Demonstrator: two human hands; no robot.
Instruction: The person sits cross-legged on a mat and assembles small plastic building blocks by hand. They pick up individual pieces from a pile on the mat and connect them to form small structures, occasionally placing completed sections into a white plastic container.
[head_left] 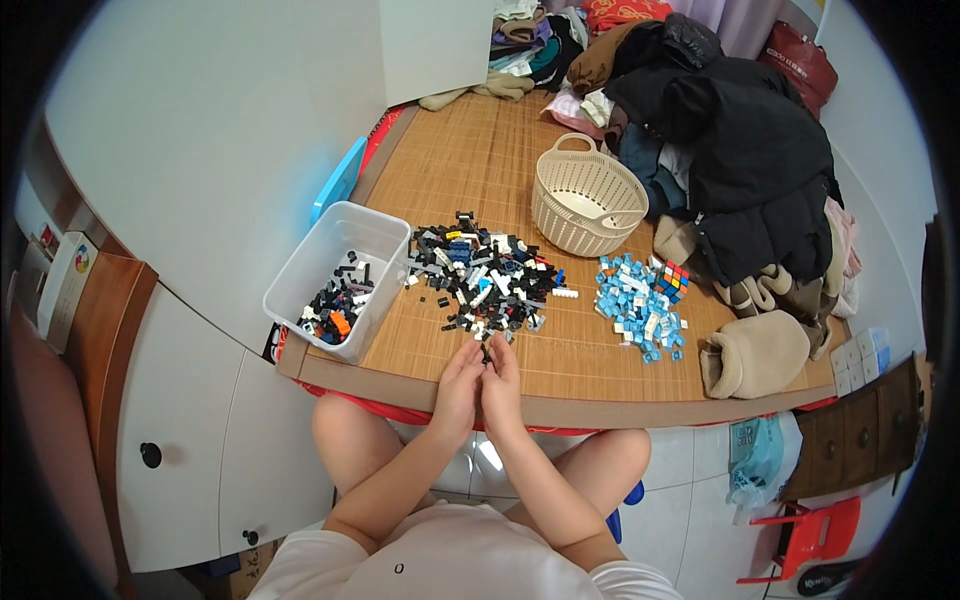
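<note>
My left hand (459, 386) and my right hand (500, 388) meet at the near edge of the mat-covered surface. Small black toy brick pieces (487, 358) show between their fingertips; their exact shape is too small to tell. Just beyond my fingers spreads a loose pile of building bricks (482, 280), mostly black, white and grey, with a few blue, red and yellow ones. To its left stands a clear plastic bin (375, 325) with more bricks lying in its bottom. A separate heap of light blue and white bricks (640, 305) lies to the right.
Behind the piles stands a beige woven-look basket (590, 200). A colourful puzzle cube (673, 282) touches the blue heap. Dark clothes (745, 150) are piled at the right, with a beige rolled cloth (757, 354) nearer. A blue lid (340, 180) leans behind the bin.
</note>
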